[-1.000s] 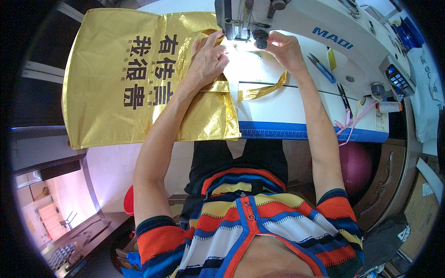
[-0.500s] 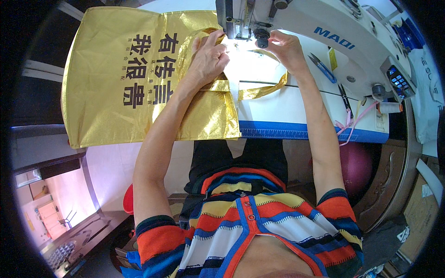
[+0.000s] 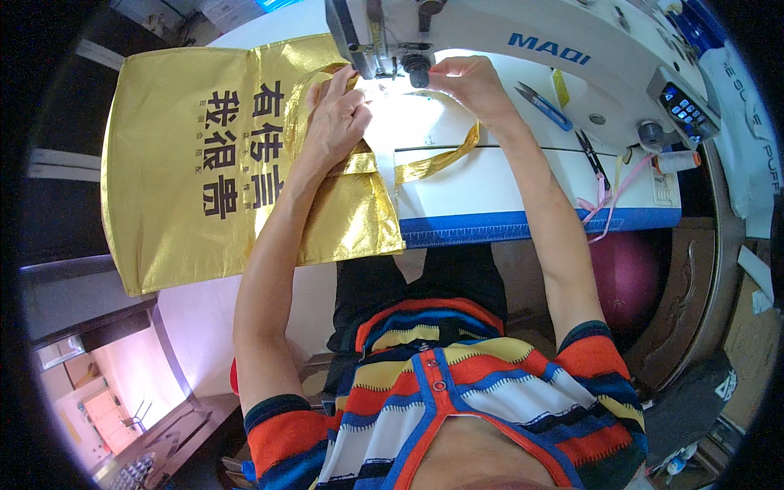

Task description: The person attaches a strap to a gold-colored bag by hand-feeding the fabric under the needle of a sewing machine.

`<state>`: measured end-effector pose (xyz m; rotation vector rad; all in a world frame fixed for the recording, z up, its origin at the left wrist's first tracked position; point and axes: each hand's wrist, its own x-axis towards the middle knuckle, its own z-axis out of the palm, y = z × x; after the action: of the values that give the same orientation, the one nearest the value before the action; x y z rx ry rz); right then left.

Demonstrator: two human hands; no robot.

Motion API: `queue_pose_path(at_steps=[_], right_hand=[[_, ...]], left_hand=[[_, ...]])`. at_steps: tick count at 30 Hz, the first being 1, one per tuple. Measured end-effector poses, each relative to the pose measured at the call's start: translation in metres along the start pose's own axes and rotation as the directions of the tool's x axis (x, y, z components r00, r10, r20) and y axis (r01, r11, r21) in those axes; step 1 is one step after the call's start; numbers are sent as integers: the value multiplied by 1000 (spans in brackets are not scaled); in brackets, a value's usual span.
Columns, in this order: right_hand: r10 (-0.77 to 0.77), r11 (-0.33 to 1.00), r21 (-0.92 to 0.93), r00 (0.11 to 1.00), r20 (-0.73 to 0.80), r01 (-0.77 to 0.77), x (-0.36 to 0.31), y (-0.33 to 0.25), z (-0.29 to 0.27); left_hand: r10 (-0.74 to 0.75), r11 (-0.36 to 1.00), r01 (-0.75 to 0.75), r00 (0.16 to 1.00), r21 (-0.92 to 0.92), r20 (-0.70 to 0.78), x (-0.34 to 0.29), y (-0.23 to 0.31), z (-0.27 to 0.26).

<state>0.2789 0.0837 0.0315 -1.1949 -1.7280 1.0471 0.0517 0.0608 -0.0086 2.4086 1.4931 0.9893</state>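
A shiny gold bag (image 3: 155,163) with dark printing lies flat across the left of the sewing table, its right edge reaching the sewing machine's lit needle area. My left hand (image 3: 336,122) rests on that edge, its bent fingers gripping the gold fabric just left of the needle. A gold strap (image 3: 441,165) curves out from the bag over the white table and passes behind my right wrist. My right hand (image 3: 474,88) is closed in a pinch beside the black knob (image 3: 416,70) of the machine head; what lies between its fingertips is hidden.
The white sewing machine (image 3: 498,28) spans the top right. Below its arm lie blue-handled snips (image 3: 545,108) and black scissors (image 3: 592,159) tied with pink ribbon. A thread spool (image 3: 678,162) stands at the right. A blue ruler strip (image 3: 474,230) edges the table front.
The whole view has shifted, so machine and bag sit farther left. Against the machine, both hands stay in nearly the same places and keep their closed shapes.
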Motion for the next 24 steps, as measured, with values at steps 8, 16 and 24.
queue_pose_path(at_steps=[8,16,24], right_hand=[[-130,986,-111,990,-56,123,4,10,0],[-316,922,-307,918,-240,237,-2,20,14],[-384,852,-472,884,-266,227,-12,7,17]], left_hand=[[13,999,-15,999,45,38,2,-5,-1],[34,999,-36,999,36,34,2,2,-2],[-24,999,23,999,24,42,2,-2,-1]])
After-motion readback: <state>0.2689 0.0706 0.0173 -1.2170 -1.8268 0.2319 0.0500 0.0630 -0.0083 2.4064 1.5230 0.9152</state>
